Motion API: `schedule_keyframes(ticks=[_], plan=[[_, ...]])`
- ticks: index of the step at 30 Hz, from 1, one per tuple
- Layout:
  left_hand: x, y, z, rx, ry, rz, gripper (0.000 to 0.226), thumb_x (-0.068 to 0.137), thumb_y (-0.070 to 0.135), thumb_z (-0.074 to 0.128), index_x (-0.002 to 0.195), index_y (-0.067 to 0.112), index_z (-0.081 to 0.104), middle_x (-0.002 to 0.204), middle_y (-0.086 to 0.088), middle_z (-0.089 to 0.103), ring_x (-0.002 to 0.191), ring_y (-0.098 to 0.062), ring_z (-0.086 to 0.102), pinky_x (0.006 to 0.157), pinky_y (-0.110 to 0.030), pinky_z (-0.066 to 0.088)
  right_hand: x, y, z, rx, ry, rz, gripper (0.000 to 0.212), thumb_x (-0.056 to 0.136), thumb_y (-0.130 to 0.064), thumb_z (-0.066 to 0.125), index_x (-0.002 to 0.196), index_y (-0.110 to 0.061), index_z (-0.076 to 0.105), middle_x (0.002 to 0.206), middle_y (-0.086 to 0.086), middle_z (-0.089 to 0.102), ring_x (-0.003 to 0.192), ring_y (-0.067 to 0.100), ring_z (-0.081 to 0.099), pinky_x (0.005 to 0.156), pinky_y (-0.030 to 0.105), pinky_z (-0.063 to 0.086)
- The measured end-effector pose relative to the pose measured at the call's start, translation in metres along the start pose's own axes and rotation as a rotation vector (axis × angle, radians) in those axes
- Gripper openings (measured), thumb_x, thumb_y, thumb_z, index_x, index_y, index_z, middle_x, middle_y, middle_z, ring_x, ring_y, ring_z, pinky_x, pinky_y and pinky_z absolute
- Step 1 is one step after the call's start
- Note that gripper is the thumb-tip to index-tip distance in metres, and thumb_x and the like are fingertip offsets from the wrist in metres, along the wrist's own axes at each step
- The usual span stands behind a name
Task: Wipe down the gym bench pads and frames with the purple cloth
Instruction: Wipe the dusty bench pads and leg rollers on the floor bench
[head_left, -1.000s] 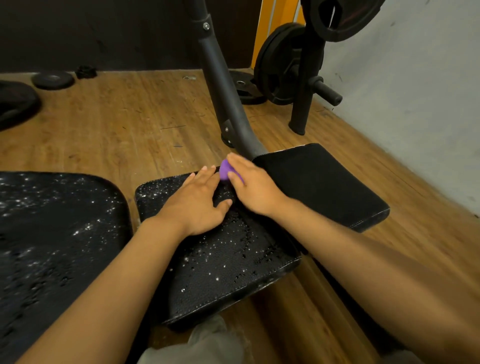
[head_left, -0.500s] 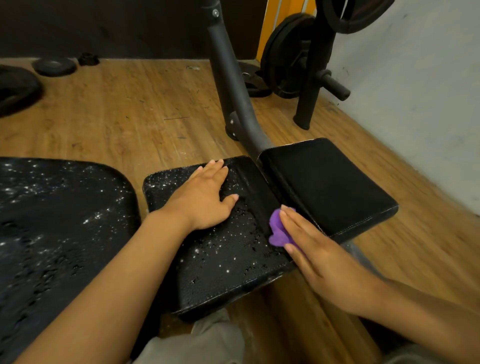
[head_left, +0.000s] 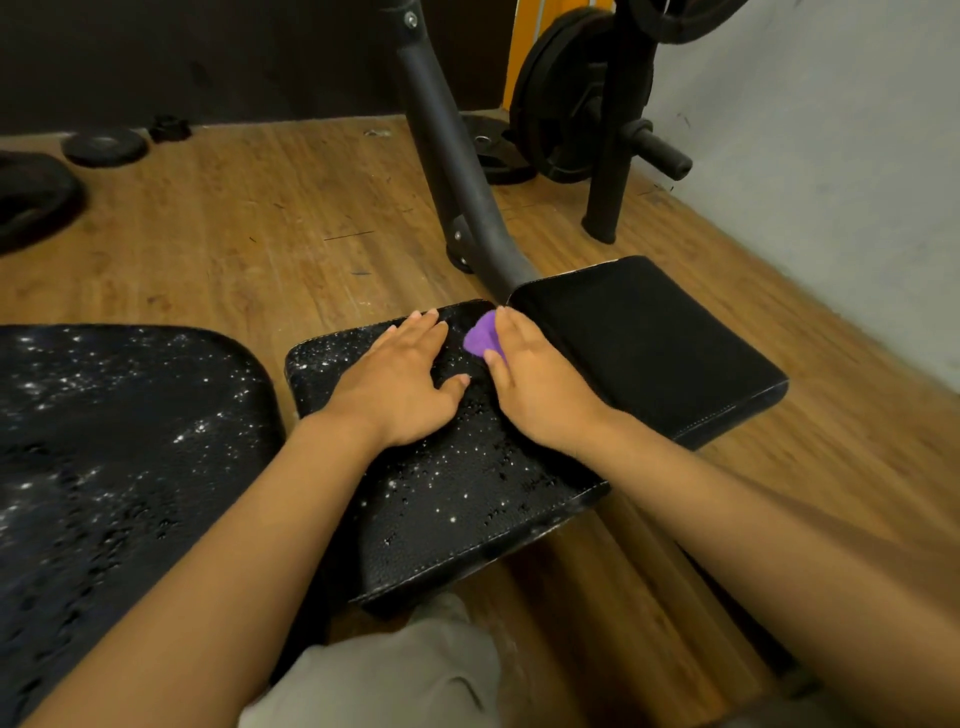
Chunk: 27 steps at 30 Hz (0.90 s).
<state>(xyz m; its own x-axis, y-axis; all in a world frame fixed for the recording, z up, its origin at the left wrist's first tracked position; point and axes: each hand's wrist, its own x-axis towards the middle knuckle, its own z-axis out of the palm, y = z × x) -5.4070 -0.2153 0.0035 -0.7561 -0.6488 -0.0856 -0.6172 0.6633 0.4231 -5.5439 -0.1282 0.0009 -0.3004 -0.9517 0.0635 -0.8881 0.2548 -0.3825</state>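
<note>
Left hand (head_left: 402, 387) flat on the wet middle pad (head_left: 441, 467), palm down, fingers straight and close together, thumb spread toward the other hand. It holds nothing; it presses on the pad.

Right hand (head_left: 535, 387) just beside it, laid over the purple cloth (head_left: 480, 338). Fingers run forward, nearly straight, lying on top of the cloth; thumb tucked against its near edge. Whether the fingers curl round it underneath, cannot tell.

Cloth is bunched small, sticking out to the left of the right fingertips, at the far end of the wet pad, close to the seam with the dry right pad (head_left: 649, 348) and near the foot of the grey frame tube (head_left: 452, 171).

Water beads cover the middle pad and the larger left pad (head_left: 114, 441).
</note>
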Motion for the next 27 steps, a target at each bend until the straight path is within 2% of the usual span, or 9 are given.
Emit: schedule_keyframes(ticks=[4,6,10,13,16,18,20,24,27], plan=[[0.000,-0.001,0.001,0.000,0.004,0.007,0.070,0.098,0.044,0.042,0.155,0.017,0.011,0.162,0.004,0.000,0.148,-0.007,-0.005,0.116,-0.021,-0.006,-0.069,0.009,-0.011,0.025,0.027,-0.043,0.054,0.102,-0.026,0.034,0.150,-0.007,0.017,0.156,0.007,0.020,0.143,0.010,0.016,0.106,0.002,-0.002],[-0.001,-0.001,0.001,-0.009,-0.005,0.007,0.069,0.099,0.044,0.041,0.155,0.018,0.010,0.162,0.005,-0.001,0.148,-0.008,-0.005,0.116,-0.022,-0.006,-0.103,0.009,-0.015,0.049,0.039,-0.012,0.056,0.101,-0.031,0.030,0.151,-0.012,0.014,0.158,0.000,0.016,0.140,0.000,0.010,0.104,-0.002,-0.006],[-0.001,-0.002,0.002,-0.018,-0.002,0.013,0.069,0.099,0.043,0.041,0.155,0.016,0.011,0.162,0.003,0.000,0.148,-0.009,-0.005,0.118,-0.024,-0.005,-0.138,0.006,-0.010,0.006,0.029,0.017,0.058,0.099,-0.037,0.022,0.151,-0.018,0.005,0.158,-0.008,0.001,0.140,-0.004,-0.004,0.107,0.002,-0.009],[-0.001,-0.002,0.003,-0.022,0.004,0.016,0.069,0.099,0.042,0.041,0.155,0.015,0.011,0.162,0.003,0.000,0.148,-0.010,-0.004,0.118,-0.025,-0.004,-0.119,0.006,-0.007,-0.083,0.082,-0.021,0.052,0.102,-0.025,0.033,0.149,-0.007,0.021,0.157,0.006,0.018,0.141,0.006,0.011,0.106,0.002,-0.009],[0.000,-0.003,0.003,-0.017,0.004,0.016,0.069,0.099,0.042,0.042,0.154,0.015,0.011,0.162,0.002,0.001,0.148,-0.010,-0.003,0.119,-0.025,-0.004,-0.075,0.012,-0.008,-0.073,0.009,-0.007,0.053,0.101,-0.024,0.039,0.148,-0.005,0.025,0.155,0.009,0.022,0.142,0.016,0.022,0.106,0.004,0.000],[-0.001,-0.003,0.003,-0.010,0.010,0.010,0.069,0.098,0.043,0.042,0.154,0.015,0.013,0.162,0.002,0.002,0.148,-0.009,-0.002,0.119,-0.025,-0.003,-0.047,0.012,-0.007,-0.037,-0.026,0.019,0.054,0.101,-0.025,0.038,0.149,-0.005,0.023,0.156,0.010,0.020,0.143,0.019,0.022,0.106,0.010,0.008],[-0.001,-0.002,0.002,-0.006,0.014,0.002,0.069,0.098,0.043,0.042,0.154,0.016,0.013,0.162,0.003,0.002,0.148,-0.008,-0.002,0.119,-0.024,-0.003,-0.034,0.008,-0.004,-0.051,-0.014,0.016,0.053,0.102,-0.024,0.036,0.149,-0.005,0.020,0.157,0.010,0.017,0.145,0.019,0.016,0.110,0.015,0.008],[-0.003,-0.001,-0.002,-0.004,-0.010,0.006,0.067,0.099,0.042,0.041,0.154,0.016,0.012,0.162,0.003,0.002,0.148,-0.008,-0.003,0.117,-0.023,-0.004,-0.077,-0.004,-0.002,-0.078,0.016,-0.193,0.049,0.102,-0.024,0.036,0.147,-0.006,0.028,0.156,0.008,0.022,0.145,0.016,0.016,0.115,0.015,0.000],[-0.003,-0.001,-0.002,-0.002,-0.017,0.008,0.067,0.100,0.041,0.041,0.154,0.016,0.012,0.162,0.003,0.003,0.148,-0.008,-0.003,0.117,-0.023,-0.004,-0.118,-0.004,-0.009,-0.069,-0.101,-0.410,0.051,0.099,-0.028,0.031,0.145,-0.007,0.035,0.155,0.004,0.026,0.144,0.012,0.017,0.116,0.013,0.001]])
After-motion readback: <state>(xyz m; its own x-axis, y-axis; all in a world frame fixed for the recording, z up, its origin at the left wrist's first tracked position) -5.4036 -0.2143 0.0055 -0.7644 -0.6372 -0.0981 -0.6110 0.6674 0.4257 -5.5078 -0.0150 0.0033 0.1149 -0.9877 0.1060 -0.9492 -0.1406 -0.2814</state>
